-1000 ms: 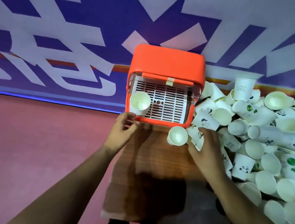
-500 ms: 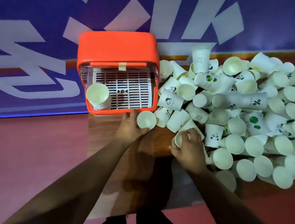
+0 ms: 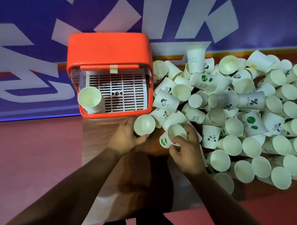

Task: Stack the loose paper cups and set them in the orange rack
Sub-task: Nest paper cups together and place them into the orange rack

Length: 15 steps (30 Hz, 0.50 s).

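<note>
- Holding 1 paper cup (image 3: 144,125) mouth-up, the left hand (image 3: 126,138) curls round it just beside the front edge of the orange rack (image 3: 107,47).
- The right hand (image 3: 185,155) grips a green-printed cup (image 3: 172,137) at the near edge of the loose pile (image 3: 261,120).
- 1 short stack (image 3: 89,100) stands in the rack's near-left corner, and the rest of its white grid (image 3: 120,87) holds nothing.
- By my judgement the job is barely begun: dozens of cups lie unstacked on the table (image 3: 98,143).

Single head view, looking steeply down over table (image 3: 153,172), close above both hands, wall at far edge.
</note>
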### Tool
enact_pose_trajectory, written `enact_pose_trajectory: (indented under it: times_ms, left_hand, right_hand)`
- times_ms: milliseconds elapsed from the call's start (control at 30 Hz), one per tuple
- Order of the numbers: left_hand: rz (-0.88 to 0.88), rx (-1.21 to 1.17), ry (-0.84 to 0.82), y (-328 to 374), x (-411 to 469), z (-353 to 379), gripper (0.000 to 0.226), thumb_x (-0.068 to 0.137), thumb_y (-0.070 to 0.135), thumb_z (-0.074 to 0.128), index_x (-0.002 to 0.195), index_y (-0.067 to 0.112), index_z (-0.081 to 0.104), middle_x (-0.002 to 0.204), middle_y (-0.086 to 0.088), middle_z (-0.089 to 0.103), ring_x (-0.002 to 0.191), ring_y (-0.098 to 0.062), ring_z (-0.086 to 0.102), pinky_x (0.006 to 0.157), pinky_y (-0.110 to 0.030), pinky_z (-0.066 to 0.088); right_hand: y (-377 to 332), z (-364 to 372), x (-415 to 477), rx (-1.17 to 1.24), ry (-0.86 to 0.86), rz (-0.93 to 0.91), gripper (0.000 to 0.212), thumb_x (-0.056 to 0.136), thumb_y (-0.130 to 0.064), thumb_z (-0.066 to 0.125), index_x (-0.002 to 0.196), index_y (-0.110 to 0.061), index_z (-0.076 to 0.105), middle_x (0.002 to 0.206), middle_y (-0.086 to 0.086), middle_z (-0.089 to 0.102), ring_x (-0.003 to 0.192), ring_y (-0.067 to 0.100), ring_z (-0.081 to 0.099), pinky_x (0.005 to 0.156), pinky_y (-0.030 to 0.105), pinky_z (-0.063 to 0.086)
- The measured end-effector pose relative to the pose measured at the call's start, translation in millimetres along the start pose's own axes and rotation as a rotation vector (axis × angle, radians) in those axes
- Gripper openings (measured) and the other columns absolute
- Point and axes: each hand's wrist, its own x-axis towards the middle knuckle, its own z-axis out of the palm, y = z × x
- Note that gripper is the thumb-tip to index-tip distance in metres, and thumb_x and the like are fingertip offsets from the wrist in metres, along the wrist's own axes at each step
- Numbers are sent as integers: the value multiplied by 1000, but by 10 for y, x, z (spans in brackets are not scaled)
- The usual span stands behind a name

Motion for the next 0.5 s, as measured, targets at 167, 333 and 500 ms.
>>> enact_pose_trajectory:
  times_ms: [167,333,500]
  left_hand:
    - [-47,-223,83,-32,-209,-499,64,70,46,82,125,24,58,116,11,66,109,-9,62,92,-33,54]
    - [-9,-387,140,25,-461,-994,62,77,41,80,130,25,53,126,7,60,120,-9,56,93,-18,47]
    - [-10,-508,270,3,-522,-1503,53,82,29,77,127,19,50,115,11,63,107,-8,61,87,-26,50]
  right_hand:
    - [-347,-230,262,307,56,61,16,75,-8,78,79,-17,65,137,7,48,125,10,46,89,2,33]
    - [-765,-370,650,410,23,42,25,79,-19,78,98,-25,63,121,-8,51,116,4,51,95,16,41]
    - [-1177,-293,974,580,-30,157,70,76,-25,81,133,-35,42,116,-24,52,105,-5,56,88,22,48]
